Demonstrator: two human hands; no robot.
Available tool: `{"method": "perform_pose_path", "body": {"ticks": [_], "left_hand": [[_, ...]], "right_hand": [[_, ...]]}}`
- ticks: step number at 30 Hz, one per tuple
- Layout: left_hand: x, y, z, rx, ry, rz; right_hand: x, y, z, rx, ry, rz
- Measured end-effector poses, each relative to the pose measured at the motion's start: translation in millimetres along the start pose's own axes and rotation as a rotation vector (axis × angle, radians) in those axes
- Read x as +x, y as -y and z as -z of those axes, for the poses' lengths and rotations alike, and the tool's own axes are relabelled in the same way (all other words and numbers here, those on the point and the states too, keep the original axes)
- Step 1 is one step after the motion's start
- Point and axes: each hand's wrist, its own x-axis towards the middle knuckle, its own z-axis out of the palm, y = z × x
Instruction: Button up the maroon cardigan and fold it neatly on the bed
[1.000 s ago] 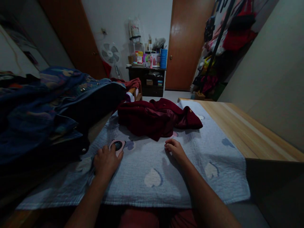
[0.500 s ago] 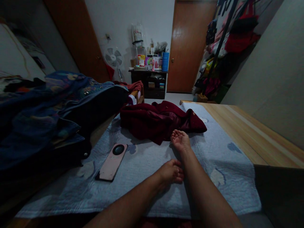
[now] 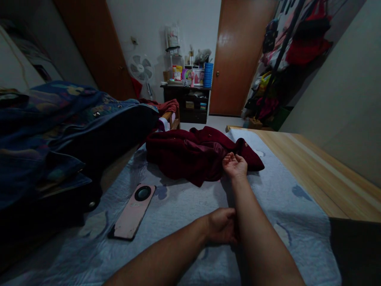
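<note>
A dark red coat [image 3: 184,155] with a shiny lining lies bunched on the light blue quilted cover. My right hand [image 3: 235,165] is palm up in front of the coat's right part, fingers loosely bent and holding nothing. Against the inner side of my right forearm rests my left hand [image 3: 222,226], thumb apart; its fingertips are partly hidden by the forearm. To the left of my hands lies a pink phone [image 3: 133,212] with a round black camera ring.
A heap of denim clothing [image 3: 59,131] fills the left side. The quilted cover [image 3: 175,214] spreads over a wooden surface [image 3: 297,167] that shows at right. Farther back stand a dark cabinet [image 3: 169,105], a white fan [image 3: 141,67] and a wooden door [image 3: 238,59].
My right hand has moved forward and slightly right, up to the coat. My left hand has shifted a little right and nearer, now against my right forearm. The camera view has shifted slightly.
</note>
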Motion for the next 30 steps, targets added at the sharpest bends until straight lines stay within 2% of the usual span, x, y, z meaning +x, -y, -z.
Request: {"method": "perform_pose_path", "body": {"ticks": [3, 5, 8, 13, 17, 23, 27, 30], "left_hand": [[-2.9, -2.8, -13.8, -0.001, -0.015, -0.13], [-6.8, -5.3, -21.0, -0.02, 0.006, -0.147], [-12.0, -7.7, -21.5, -0.034, 0.006, -0.111], [-13.6, -10.4, -10.6, 0.043, -0.092, -0.039], [-14.8, -12.8, -15.7, 0.066, -0.154, -0.075], [-19.7, -14.2, -23.9, -0.02, -0.045, -0.02], [-20.4, -19.4, -16.9, 0.042, -0.132, 0.039], [-20.6, -21.7, -14.5, 0.06, -0.204, 0.02]], "right_hand": [[3.7, 4.2, 0.4, 0.027, -0.001, 0.018], [6.0, 4.7, 0.1, 0.035, -0.004, 0.035], [9.6, 2.9, -0.4, -0.012, 0.019, 0.065], [14.1, -1.3, 0.3, -0.065, 0.041, 0.102], [14.4, -1.6, -0.4, -0.023, 0.025, 0.1], [13.4, 0.9, -7.0, -0.007, 0.016, 0.101], [12.4, 0.2, -8.6, -0.031, 0.025, 0.12], [12.1, -2.0, -8.6, -0.008, 0.011, 0.119]]}}
